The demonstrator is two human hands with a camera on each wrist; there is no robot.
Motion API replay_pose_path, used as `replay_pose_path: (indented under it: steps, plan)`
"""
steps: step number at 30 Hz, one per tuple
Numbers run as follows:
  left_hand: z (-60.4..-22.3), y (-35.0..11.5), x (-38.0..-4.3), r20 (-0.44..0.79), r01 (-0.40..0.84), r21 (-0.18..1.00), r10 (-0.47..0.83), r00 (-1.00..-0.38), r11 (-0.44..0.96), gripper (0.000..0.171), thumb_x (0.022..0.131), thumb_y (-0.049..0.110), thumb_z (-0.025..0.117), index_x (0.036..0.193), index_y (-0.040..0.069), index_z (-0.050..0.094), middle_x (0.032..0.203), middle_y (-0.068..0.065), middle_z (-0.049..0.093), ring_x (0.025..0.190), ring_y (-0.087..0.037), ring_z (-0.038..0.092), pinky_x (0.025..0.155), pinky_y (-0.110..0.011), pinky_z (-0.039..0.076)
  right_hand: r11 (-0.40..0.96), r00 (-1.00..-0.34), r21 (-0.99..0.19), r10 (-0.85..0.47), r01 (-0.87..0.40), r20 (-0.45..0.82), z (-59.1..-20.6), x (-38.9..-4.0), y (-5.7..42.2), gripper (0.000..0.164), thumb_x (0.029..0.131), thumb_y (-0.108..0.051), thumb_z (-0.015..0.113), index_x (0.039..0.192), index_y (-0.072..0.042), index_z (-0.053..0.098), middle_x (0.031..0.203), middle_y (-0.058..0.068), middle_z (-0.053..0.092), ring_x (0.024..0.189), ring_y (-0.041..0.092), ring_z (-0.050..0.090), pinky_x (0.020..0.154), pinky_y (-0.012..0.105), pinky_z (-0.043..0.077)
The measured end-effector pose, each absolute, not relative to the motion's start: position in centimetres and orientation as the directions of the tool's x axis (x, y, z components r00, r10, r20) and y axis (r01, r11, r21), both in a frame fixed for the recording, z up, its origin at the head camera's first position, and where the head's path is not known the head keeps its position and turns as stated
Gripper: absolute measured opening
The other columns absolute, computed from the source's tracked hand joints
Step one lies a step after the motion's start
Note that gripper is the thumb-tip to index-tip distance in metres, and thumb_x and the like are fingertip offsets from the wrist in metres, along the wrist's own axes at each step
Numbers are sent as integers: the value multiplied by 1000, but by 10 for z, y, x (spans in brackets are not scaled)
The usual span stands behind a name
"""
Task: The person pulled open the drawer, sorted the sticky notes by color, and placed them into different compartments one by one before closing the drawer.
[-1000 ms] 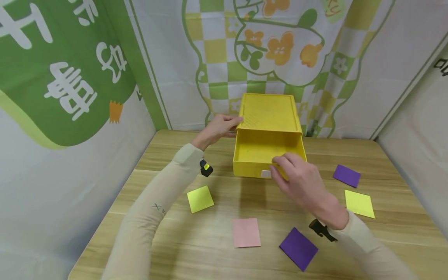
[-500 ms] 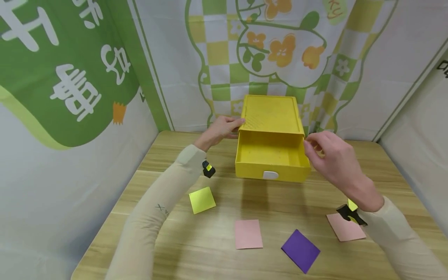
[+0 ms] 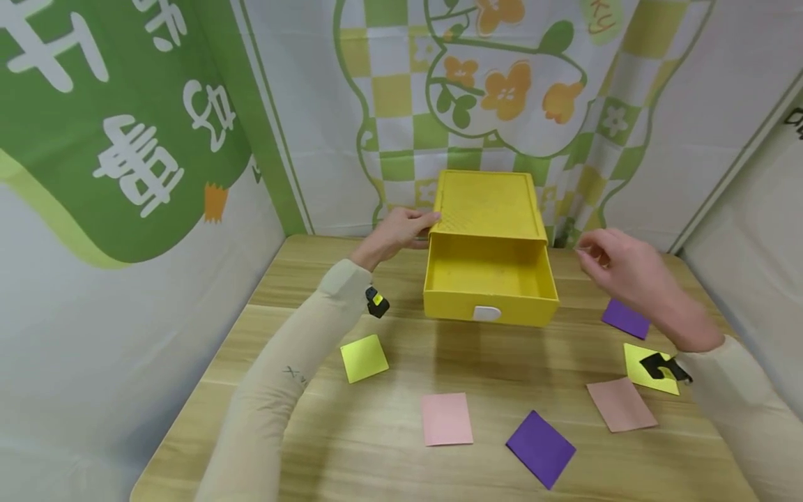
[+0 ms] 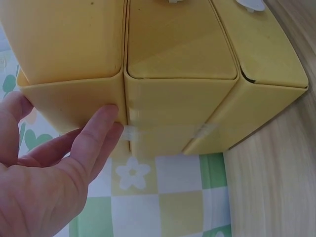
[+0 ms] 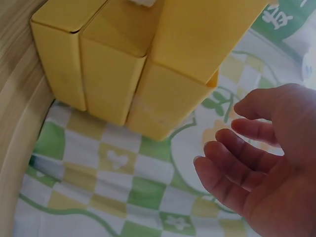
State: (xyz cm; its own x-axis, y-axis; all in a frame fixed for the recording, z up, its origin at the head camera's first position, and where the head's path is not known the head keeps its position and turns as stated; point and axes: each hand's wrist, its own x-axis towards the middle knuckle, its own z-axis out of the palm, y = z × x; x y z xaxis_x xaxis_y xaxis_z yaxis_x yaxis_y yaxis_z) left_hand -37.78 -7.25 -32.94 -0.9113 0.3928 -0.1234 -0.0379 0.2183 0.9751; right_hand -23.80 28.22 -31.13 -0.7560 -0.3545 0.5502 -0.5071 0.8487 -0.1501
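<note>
A yellow stack of three drawers stands against the back wall; its top cover (image 3: 489, 203) faces the head view. The top drawer (image 3: 458, 305), with a white pull tab (image 3: 486, 313), is pulled out and bare inside. In the left wrist view, the middle drawer (image 4: 180, 39) and bottom drawer (image 4: 269, 47) are closed. My left hand (image 3: 396, 233) rests on the stack's left side, thumb at the top edge and nearly straight fingers (image 4: 94, 136) against the side wall. To the right of the stack, my right hand (image 3: 630, 268) hovers with loosely bent fingers, holding nothing.
Square paper notes lie on the wooden table (image 3: 376, 453): a yellow note (image 3: 365, 359) left, a pink note (image 3: 447, 419) and purple note (image 3: 541, 449) in front. Another pink note (image 3: 621, 406), yellow note (image 3: 636, 362) and purple note (image 3: 624, 319) lie right, partly under my right arm.
My right hand has let go of the top drawer's front and moved right, away from the stack. A pink note at the right has come into sight. My left hand stays on the stack.
</note>
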Motion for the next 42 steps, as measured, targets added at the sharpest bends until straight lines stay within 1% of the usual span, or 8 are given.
replay_pose_path:
  steps: [5,12,16,22,29,35,38,42]
  plan:
    - [-330,-71,-379,-129,-47,976,391,-911,211,47,98,35,62,123,-5,64,145,-12,49,129,-26,51,102,-43,54,857,-808,-193,-344,-478,478,-320,-248,296,13,87,-4,70,100,-2,67,91,13,67,79,26,64,65,41,55]
    - [-328,-67,-381,-152,-81,978,397,-905,192,49,96,34,64,127,-4,62,148,-11,47,128,-26,53,100,-41,55,866,-874,-245,-345,-437,341,-329,-257,317,24,90,-10,68,108,4,64,100,24,66,89,36,63,73,53,55]
    - [-329,-66,-382,-150,-79,979,397,-905,189,48,96,33,64,126,-4,63,147,-11,48,127,-25,54,96,-38,57,871,-903,-268,-350,-412,251,-338,-264,331,27,92,-14,66,110,6,62,103,26,66,91,38,63,76,55,55]
    - [-328,-64,-379,-139,-64,980,413,-900,190,47,96,33,64,127,-3,63,146,-12,49,129,-26,52,102,-44,53,896,-938,-275,-334,-347,95,-357,-273,355,32,95,-20,64,112,7,60,103,26,67,93,38,64,76,54,55]
    - [-327,-67,-378,-151,-70,975,392,-907,212,46,98,32,62,131,0,61,147,-11,48,131,-25,50,97,-39,57,889,-932,-282,-355,-360,72,-385,-285,377,31,91,-15,67,107,10,60,94,26,68,87,39,65,72,51,55]
    - [-328,-68,-378,-164,-85,973,383,-909,213,49,98,33,62,134,1,58,149,-11,46,131,-26,50,94,-36,58,889,-937,-304,-346,-343,45,-400,-290,386,35,91,-15,67,111,13,58,99,34,64,91,46,63,75,55,55]
    - [-328,-68,-379,-163,-88,974,379,-911,208,48,97,32,62,133,0,59,148,-11,48,130,-26,51,95,-36,58,895,-940,-296,-339,-333,33,-404,-291,390,38,91,-15,66,114,14,57,102,36,64,93,48,62,77,57,54]
    - [-327,-69,-379,-157,-83,976,382,-911,203,45,98,31,62,130,-1,61,144,-12,49,129,-27,51,95,-38,58,903,-937,-258,-349,-345,31,-408,-291,395,36,88,-13,68,110,14,59,96,34,66,88,46,64,75,56,55]
